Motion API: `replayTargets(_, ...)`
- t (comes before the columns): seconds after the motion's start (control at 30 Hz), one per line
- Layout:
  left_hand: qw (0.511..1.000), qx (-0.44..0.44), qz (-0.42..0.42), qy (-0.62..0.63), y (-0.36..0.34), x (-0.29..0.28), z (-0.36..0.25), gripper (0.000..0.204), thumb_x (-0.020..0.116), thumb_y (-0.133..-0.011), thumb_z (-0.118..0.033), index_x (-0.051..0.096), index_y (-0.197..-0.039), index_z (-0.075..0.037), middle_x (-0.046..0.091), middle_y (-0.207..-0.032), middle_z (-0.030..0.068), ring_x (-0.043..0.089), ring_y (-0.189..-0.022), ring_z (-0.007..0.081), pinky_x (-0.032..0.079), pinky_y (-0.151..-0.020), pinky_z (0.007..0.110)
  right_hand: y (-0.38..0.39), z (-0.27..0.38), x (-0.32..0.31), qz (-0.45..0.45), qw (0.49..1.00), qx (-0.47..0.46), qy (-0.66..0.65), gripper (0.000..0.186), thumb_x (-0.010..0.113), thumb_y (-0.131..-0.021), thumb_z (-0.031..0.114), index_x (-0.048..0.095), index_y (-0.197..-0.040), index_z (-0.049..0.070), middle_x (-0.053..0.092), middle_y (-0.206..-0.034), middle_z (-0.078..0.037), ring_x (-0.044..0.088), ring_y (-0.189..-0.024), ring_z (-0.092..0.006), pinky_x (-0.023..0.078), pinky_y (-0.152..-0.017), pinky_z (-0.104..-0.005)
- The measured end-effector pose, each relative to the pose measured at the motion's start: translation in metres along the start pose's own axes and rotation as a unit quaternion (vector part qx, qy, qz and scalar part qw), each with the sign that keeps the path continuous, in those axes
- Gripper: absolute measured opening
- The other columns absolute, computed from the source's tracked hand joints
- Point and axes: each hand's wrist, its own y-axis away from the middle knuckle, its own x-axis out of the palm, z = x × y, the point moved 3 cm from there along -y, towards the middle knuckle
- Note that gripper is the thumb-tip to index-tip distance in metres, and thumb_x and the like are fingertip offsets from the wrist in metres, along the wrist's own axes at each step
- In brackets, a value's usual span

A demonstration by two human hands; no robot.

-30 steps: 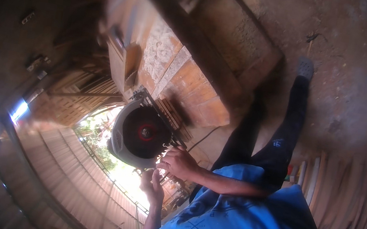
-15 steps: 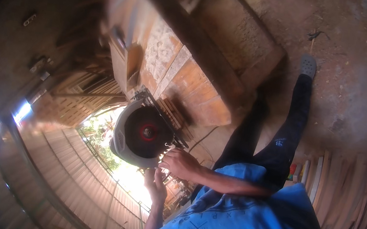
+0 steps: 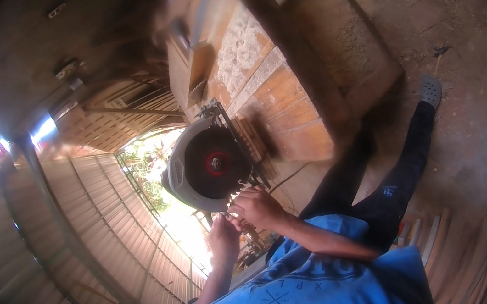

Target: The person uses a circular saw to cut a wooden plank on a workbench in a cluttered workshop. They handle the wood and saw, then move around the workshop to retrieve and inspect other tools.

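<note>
A circular saw (image 3: 178, 175) with a grey guard faces me, its round dark blade (image 3: 198, 177) red around the centre bolt. Along its upper right side runs the dark base plate (image 3: 243, 142). At the guard's lower right edge, my right hand (image 3: 258, 207) is closed, fingers bent beside a pale, jagged strip (image 3: 239, 191) on the rim. Just below, my left hand (image 3: 224, 239) is closed with its thumb up, close against the bottom of the guard and almost touching the right hand. What either hand's fingers grip is hidden or too small to name.
Beyond the saw stands a dusty wooden workbench (image 3: 287, 117) with a thick beam along its side. A dark cord (image 3: 290, 177) hangs near my legs. Long wooden boards (image 3: 460, 269) stand at the right; corrugated sheeting (image 3: 100, 212) lies at the left.
The whole scene has shifted right and slightly up in view. My left hand has come up closer to the right hand and the guard's bottom edge.
</note>
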Motion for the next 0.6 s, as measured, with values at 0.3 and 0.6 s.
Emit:
replayTargets(0.3,0.995,-0.066,0.008,0.073,0.002,0.007,-0.002,0.025,0.043,-0.11,-0.033,0.051,-0.095,-0.015,0.05,-0.079,-0.0015,0.046,-0.072,0.0134,0.041,-0.077,0.036,0.002,-0.002,0.0,-0.005,1.0,-0.021,0.01,0.021,0.062,-0.096,0.028,0.079,-0.09,0.016,0.074,-0.087,-0.002,0.069,-0.09,-0.0235,0.049,-0.087,-0.0388)
replayTargets(0.6,0.995,-0.07,-0.029,0.072,-0.003,-0.007,-0.001,0.022,0.041,-0.111,-0.027,0.052,-0.101,-0.011,0.048,-0.083,0.0002,0.046,-0.076,0.0141,0.048,-0.081,0.036,-0.002,-0.002,0.004,-0.027,0.999,0.022,0.015,0.031,0.073,-0.09,0.037,0.072,-0.074,0.011,0.071,-0.074,-0.007,0.069,-0.079,-0.026,0.049,-0.079,-0.0406)
